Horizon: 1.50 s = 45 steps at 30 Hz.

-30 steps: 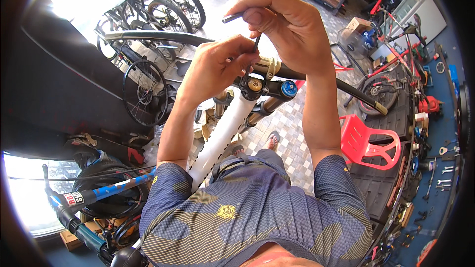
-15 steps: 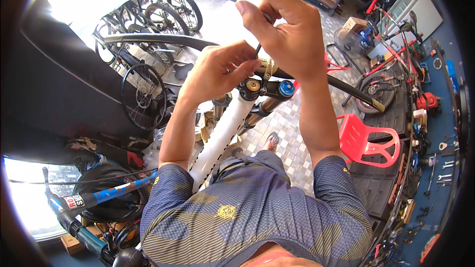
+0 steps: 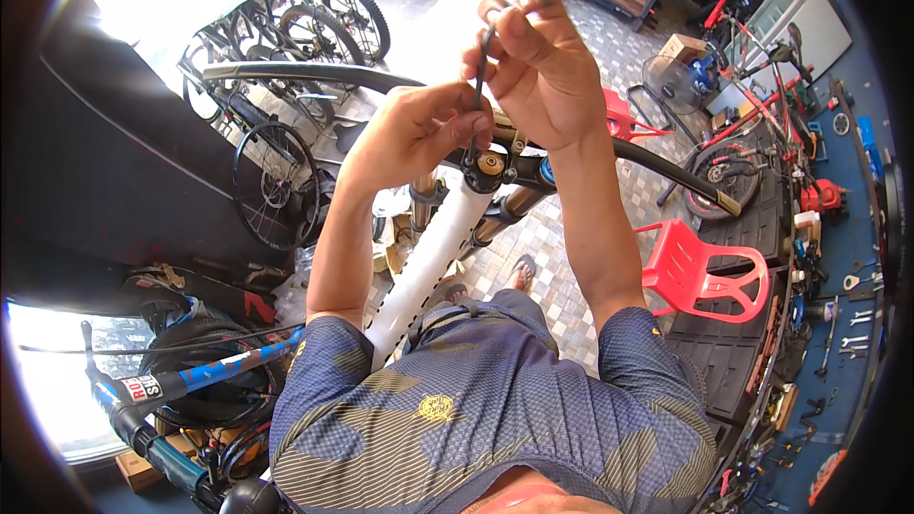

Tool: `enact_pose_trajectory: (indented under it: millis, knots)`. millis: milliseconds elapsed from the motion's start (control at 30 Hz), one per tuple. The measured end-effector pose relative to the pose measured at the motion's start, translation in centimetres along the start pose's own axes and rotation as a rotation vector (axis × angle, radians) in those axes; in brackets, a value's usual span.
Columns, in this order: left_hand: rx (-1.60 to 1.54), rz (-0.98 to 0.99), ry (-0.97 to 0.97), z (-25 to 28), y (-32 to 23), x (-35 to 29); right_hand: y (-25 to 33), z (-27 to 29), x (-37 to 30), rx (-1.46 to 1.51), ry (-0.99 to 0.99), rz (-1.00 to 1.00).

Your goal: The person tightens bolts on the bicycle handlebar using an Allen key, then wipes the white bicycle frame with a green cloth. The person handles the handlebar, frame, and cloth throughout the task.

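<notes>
A slim black hex key stands nearly upright over the stem of a bicycle. My left hand pinches its lower part between thumb and fingers, close to the stem. Around its upper end my right hand is closed, with thumb and fingertips bent toward it. Just below is the round gold top cap of the stem. The black handlebar runs out to both sides behind my hands. From the stem a white frame tube slopes down toward my body. The key's lower tip is hard to make out.
Red plastic chair on the right, beside black storage boxes. A blue tool board with wrenches lines the right edge. Parked bicycles and a loose wheel stand at the left; a blue bike frame is at lower left.
My right hand has shifted slightly left and up, its raised index finger curling in. The hex key now stands more upright. My left hand stays near the stem.
</notes>
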<state>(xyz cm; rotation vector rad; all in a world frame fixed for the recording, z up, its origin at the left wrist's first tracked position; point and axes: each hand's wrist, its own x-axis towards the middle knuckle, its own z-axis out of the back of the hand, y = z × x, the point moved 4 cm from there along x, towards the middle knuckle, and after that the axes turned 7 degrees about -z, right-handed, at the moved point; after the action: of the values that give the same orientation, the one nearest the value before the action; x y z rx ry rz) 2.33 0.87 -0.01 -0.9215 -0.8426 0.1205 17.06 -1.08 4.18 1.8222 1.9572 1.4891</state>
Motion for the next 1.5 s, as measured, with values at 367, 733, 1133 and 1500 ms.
enact_pose_trajectory:
  millis: [367,733,1133,1500]
  knots:
    - [-0.167,0.003,-0.079,0.0,0.8,-0.9,2.1,-2.1,-1.3,-0.589,0.444,0.019]
    - [0.734,-0.202,0.022,2.1,0.7,1.0,2.1,0.9,-0.3,-0.393,0.482,-0.041]
    - [0.944,-0.047,0.108,2.1,1.6,0.4,3.1,-0.3,-0.5,-0.627,0.238,-0.047]
    - [0.971,-0.037,0.049,1.2,2.0,0.8,1.8,-3.1,-1.8,-0.980,-0.160,0.158]
